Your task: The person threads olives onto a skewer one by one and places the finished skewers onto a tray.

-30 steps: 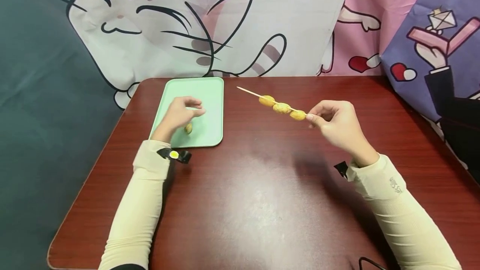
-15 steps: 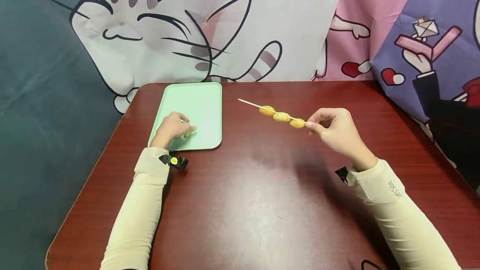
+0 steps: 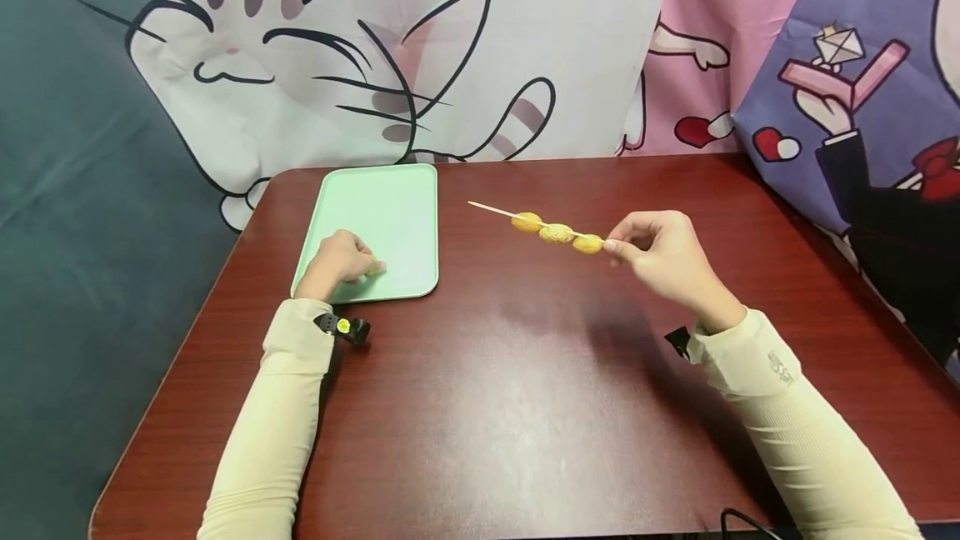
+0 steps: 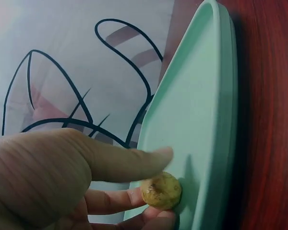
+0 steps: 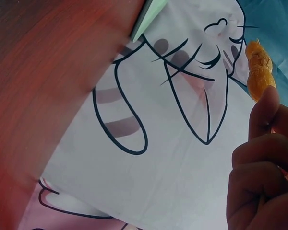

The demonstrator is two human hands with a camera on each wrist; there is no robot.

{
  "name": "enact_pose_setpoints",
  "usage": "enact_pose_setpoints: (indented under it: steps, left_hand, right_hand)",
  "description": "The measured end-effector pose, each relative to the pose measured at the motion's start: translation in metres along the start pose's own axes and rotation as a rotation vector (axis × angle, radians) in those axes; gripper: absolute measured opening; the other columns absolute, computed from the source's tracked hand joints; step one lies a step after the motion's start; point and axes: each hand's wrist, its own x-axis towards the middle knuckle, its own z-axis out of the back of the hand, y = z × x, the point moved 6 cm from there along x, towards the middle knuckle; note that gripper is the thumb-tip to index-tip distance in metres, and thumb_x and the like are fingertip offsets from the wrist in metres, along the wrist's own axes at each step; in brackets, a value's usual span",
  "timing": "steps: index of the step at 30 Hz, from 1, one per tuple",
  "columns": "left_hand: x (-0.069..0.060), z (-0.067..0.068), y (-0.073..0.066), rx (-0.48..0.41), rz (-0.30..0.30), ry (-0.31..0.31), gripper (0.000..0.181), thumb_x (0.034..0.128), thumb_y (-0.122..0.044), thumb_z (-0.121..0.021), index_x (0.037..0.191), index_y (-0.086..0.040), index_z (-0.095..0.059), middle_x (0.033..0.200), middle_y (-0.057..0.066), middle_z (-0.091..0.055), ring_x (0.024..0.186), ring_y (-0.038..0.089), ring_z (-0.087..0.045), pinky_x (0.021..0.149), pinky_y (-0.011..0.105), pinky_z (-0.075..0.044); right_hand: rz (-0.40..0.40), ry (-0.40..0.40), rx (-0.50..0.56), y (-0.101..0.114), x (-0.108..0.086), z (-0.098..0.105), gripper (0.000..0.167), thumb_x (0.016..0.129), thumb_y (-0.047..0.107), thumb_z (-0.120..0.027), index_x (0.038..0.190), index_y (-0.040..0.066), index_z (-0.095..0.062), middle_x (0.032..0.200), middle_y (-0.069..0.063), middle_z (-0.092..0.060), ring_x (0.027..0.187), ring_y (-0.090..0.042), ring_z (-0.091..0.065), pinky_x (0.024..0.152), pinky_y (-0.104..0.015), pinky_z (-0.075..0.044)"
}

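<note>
My left hand (image 3: pixel 341 260) is down at the near part of the green tray (image 3: pixel 405 227). Its thumb and fingers pinch a small yellow potato-like lump (image 4: pixel 162 192), roundish with brown marks, close to the tray's surface. My right hand (image 3: pixel 663 257) is raised over the table's right half. Thumb and forefinger grip the blunt end of a thin wooden skewer (image 3: pixel 489 207), whose pointed tip aims left toward the tray. Three similar yellow lumps (image 3: pixel 556 233) are threaded along it toward the hand. In the right wrist view the skewered lumps (image 5: pixel 260 72) stand beyond the thumb.
The tray lies on a dark red-brown wooden table (image 3: pixel 480 390) at the far left. Behind the table hangs a white cloth (image 3: pixel 600 40) printed with a cat. A black cable (image 3: pixel 738 515) shows at the front right edge.
My left hand has lowered into the tray and closed its fingertips on the yellow lump there. The right hand keeps holding the skewer in about the same place. The head view has shifted slightly.
</note>
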Motion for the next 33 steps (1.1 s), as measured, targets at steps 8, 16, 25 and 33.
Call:
enact_pose_setpoints:
  steps: [8, 16, 25, 33]
  left_hand:
    - [-0.003, 0.005, -0.014, -0.108, -0.063, -0.051, 0.027, 0.0921, -0.02, -0.066, 0.111, -0.001, -0.068, 0.11, 0.02, -0.068, 0.071, 0.019, -0.07, 0.067, 0.031, -0.052]
    - [-0.01, 0.012, -0.058, -0.513, -0.31, -0.166, 0.031, 0.0904, -0.016, -0.073, 0.116, 0.0, -0.068, 0.112, 0.017, -0.069, 0.087, 0.02, -0.068, 0.06, 0.025, -0.056]
    - [-0.033, 0.011, -0.103, -0.958, -0.523, -0.047, 0.028, 0.0904, -0.003, -0.07, 0.116, 0.005, -0.062, 0.1, 0.004, -0.067, 0.082, 0.012, -0.069, 0.07, 0.027, -0.06]
    - [-0.043, 0.01, -0.121, -0.98, -0.582, 0.001, 0.028, 0.0873, 0.002, -0.07, 0.114, 0.006, -0.063, 0.103, 0.005, -0.067, 0.084, 0.014, -0.069, 0.078, 0.032, -0.06]
  right_hand:
    - [-0.006, 0.012, 0.007, 0.0, -0.001, -0.001, 0.013, 0.086, -0.001, -0.072, 0.075, 0.004, -0.069, 0.065, -0.016, -0.066, 0.051, -0.015, -0.058, 0.041, -0.021, -0.04]
    - [0.006, 0.008, -0.002, -0.005, -0.001, 0.0, 0.014, 0.085, -0.003, -0.073, 0.075, 0.005, -0.069, 0.063, -0.013, -0.065, 0.05, -0.01, -0.057, 0.042, -0.02, -0.04]
    - [0.007, 0.01, 0.008, -0.008, -0.003, -0.001, 0.014, 0.085, -0.002, -0.073, 0.074, 0.005, -0.069, 0.063, -0.014, -0.065, 0.049, -0.009, -0.056, 0.041, -0.02, -0.04]
    - [0.011, 0.009, 0.006, -0.007, 0.0, 0.001, 0.014, 0.085, -0.002, -0.074, 0.074, 0.005, -0.07, 0.061, -0.006, -0.065, 0.05, -0.01, -0.057, 0.04, -0.021, -0.039]
